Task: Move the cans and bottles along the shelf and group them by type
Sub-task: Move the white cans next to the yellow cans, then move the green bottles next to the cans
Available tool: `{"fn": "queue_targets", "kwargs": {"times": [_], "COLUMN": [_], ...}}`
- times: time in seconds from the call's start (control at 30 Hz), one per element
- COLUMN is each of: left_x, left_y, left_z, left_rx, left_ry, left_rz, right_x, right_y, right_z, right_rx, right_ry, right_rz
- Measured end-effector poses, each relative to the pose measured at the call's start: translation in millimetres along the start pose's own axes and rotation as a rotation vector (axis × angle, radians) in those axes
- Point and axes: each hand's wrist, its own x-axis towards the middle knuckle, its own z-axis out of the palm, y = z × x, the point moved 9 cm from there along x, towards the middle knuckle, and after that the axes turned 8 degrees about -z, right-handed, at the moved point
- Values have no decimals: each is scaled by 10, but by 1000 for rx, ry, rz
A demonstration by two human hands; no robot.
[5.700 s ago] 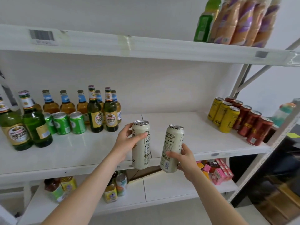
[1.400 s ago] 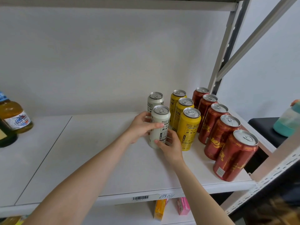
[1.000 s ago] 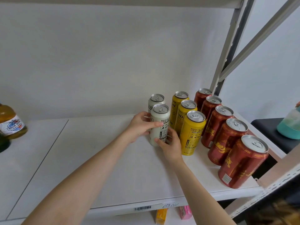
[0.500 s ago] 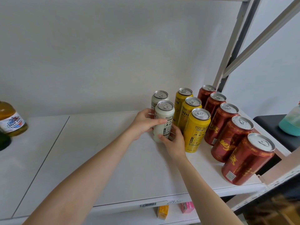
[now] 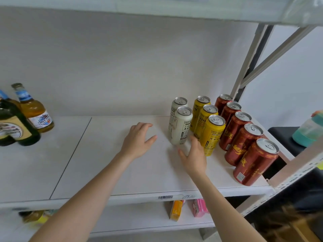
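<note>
Along the shelf (image 5: 148,175), white cans (image 5: 180,128) sit grouped; left hand (image 5: 138,142) and right hand (image 5: 194,158) hover empty, fingers loose; bottles (image 5: 33,110) seem unsorted.

Below my right fingers (image 5: 195,141), toward me, a barcode label (image 5: 165,197) sticks to the board's front edge. Lower still, on the lower shelf (image 5: 136,219), I see an orange carton (image 5: 176,209) and a pink carton (image 5: 199,207) standing slightly apart. Far down-left of my left fingers (image 5: 144,125) lies something yellow-green (image 5: 35,216), too blurred to name. Well right of my right fingers is a teal drinks bottle (image 5: 308,131), with a black surface (image 5: 279,135) just beside it. Up and right of them rise a grey upright post (image 5: 251,58) and a diagonal brace (image 5: 279,48).
</note>
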Motion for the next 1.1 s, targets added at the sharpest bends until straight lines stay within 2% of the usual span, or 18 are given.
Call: {"fn": "queue_targets", "kwargs": {"times": [0.13,0.23,0.47,0.77,1.1], "left_x": [-415,-710,-1441,-2123,-2523], "left_y": [-52,-163,-588,-1403,-2513], "left_z": [-247,-343,-676,-1353,-2324], "left_rx": [234,410,592,695,747], "left_ry": [98,83,96,90,45], "left_rz": [51,28,-28,-113,-85], "right_x": [-224,-422,-906,-1458,-1924], "right_y": [-289,-510,-1034,-1996,-3264], "right_z": [-56,-25,195,637,1381], "right_rx": [-220,-342,-465,-509,-536], "right_ry": [-47,-84,-198,-228,-181], "right_rz": [-103,-187,-316,-457,-422]}}
